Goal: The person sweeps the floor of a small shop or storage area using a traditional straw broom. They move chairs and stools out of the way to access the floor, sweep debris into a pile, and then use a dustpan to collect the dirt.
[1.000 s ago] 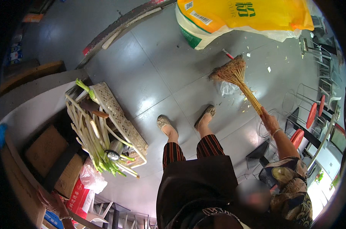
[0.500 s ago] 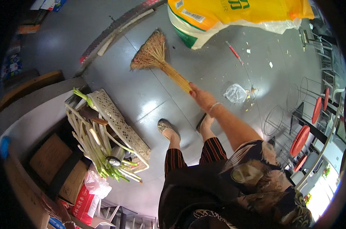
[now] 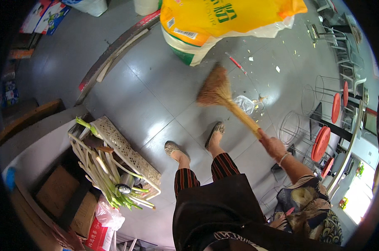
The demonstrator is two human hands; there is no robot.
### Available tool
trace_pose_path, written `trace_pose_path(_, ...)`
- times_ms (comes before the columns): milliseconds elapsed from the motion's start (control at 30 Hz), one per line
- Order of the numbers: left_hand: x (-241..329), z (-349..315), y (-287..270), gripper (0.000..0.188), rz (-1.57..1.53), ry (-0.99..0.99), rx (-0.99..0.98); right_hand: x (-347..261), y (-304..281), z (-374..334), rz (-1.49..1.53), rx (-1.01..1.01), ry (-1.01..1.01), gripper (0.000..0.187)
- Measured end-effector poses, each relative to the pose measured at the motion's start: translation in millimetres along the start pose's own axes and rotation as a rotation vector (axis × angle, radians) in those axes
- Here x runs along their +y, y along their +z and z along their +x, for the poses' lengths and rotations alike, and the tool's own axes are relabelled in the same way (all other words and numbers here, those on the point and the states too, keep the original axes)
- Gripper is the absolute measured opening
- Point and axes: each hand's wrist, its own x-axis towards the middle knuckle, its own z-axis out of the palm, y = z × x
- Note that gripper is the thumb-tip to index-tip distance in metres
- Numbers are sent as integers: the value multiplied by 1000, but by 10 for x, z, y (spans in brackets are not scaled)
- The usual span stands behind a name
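In my right hand, the fingers are wrapped round the handle end of a straw broom. Its fan-shaped bristle head points up and left, blurred by motion, over the grey tiles. Just past the handle lies a crumpled clear plastic bag with yellowish scraps beside it. A red, pen-like stick lies farther off. Of my left hand, only what looks like a bit of skin and a reddish fingertip shows beside my dark apron and patterned top; its grip is hidden.
A large yellow-and-white sack stands ahead. To the left, a perforated beige basket holds long green onions. Stools with red seats and wire frames line the right. A raised edge curves across the upper left.
My right hand has carried the broom to the right and nearer me, so its bristles now sit near the plastic bag. My right foot has stepped slightly left, and the view has shifted.
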Motion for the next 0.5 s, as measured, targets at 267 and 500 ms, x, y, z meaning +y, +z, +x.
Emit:
trace_pose_path(267, 594, -141, -232, 82, 35, -203, -401, 119, 316, 1048, 23, -78, -168, 44)
trace_pose_path(500, 1735, -922, -245, 85, 282, 470, -285, 1835, -262, 1090, 180, 182, 53, 43)
